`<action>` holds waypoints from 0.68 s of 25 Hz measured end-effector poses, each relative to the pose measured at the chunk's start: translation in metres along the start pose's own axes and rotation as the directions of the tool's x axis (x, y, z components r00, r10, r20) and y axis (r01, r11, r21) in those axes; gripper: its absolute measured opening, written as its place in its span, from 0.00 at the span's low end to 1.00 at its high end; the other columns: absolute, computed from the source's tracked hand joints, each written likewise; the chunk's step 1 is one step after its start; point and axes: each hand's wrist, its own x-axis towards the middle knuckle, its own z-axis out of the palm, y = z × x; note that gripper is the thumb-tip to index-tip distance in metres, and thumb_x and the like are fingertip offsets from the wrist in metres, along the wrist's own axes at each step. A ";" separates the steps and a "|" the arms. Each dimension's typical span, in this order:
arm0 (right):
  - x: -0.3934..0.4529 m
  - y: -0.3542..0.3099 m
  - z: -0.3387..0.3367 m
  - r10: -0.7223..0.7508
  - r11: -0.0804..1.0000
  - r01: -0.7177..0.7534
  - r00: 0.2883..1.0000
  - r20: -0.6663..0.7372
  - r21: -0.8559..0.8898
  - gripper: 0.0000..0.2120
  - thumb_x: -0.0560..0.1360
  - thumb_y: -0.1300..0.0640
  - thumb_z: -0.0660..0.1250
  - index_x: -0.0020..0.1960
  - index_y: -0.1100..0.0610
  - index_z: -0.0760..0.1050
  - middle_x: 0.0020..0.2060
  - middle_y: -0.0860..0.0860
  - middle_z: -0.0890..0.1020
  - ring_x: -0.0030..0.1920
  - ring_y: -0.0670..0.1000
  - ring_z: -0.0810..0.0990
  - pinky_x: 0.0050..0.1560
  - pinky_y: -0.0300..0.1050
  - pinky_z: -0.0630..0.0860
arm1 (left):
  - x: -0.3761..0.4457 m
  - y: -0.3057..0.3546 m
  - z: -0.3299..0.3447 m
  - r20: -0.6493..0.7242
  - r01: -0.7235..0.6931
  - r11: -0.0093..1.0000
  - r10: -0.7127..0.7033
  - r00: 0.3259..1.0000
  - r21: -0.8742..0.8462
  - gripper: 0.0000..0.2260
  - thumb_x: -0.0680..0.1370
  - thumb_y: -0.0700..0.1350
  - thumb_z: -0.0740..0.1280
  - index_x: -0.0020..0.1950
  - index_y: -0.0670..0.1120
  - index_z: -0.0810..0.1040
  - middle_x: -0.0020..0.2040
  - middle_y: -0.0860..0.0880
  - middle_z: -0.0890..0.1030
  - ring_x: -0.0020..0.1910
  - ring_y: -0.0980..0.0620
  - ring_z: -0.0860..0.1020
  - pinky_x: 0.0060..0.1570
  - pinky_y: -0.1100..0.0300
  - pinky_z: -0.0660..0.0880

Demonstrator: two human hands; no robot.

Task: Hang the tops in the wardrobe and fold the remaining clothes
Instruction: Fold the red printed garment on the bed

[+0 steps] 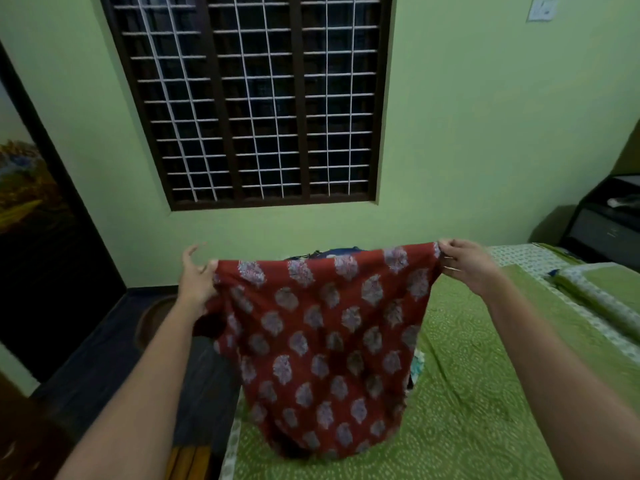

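Both hands, left hand (195,282) and right hand (465,266), pinch the top corners of a red floral-printed cotton garment (322,344), stretched above the green patterned bed (467,393). Behind it lies dark blue clothing (332,252); green pillows (595,292) sit right of it.

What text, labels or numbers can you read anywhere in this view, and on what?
None can be read.
Red printed garment, held up by the left hand and right hand: floral motifs only, no tag showing.
Wall switch plate: any marks too small and blurred to read.
Green bedsheet: dotted pattern, no lettering.
Dark cabinet: no label visible.
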 end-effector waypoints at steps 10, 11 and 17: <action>0.008 0.067 -0.001 -0.038 0.935 -0.040 0.976 -0.213 -0.352 0.11 0.80 0.64 0.60 0.40 0.54 0.67 0.33 0.53 0.70 0.30 0.49 0.66 0.25 0.39 0.65 | -0.008 -0.031 0.017 0.161 0.167 0.869 -0.268 0.950 0.466 0.17 0.77 0.53 0.68 0.52 0.38 0.76 0.51 0.38 0.79 0.53 0.40 0.78 0.54 0.50 0.73; 0.004 0.071 -0.003 0.025 0.949 -0.083 0.982 -0.188 -0.303 0.09 0.80 0.63 0.59 0.44 0.53 0.69 0.35 0.54 0.72 0.31 0.49 0.68 0.25 0.38 0.66 | -0.013 -0.035 0.014 0.255 0.273 0.872 -0.395 0.882 0.407 0.18 0.76 0.55 0.69 0.48 0.38 0.78 0.50 0.39 0.81 0.53 0.42 0.78 0.57 0.50 0.73; -0.020 0.094 -0.020 0.329 0.936 -0.298 0.929 0.169 -0.187 0.08 0.76 0.62 0.67 0.53 0.66 0.78 0.49 0.57 0.82 0.50 0.53 0.80 0.50 0.42 0.78 | -0.032 -0.074 0.005 0.547 0.527 0.829 -0.533 0.646 0.185 0.13 0.73 0.46 0.72 0.52 0.38 0.81 0.46 0.42 0.83 0.43 0.49 0.82 0.42 0.59 0.79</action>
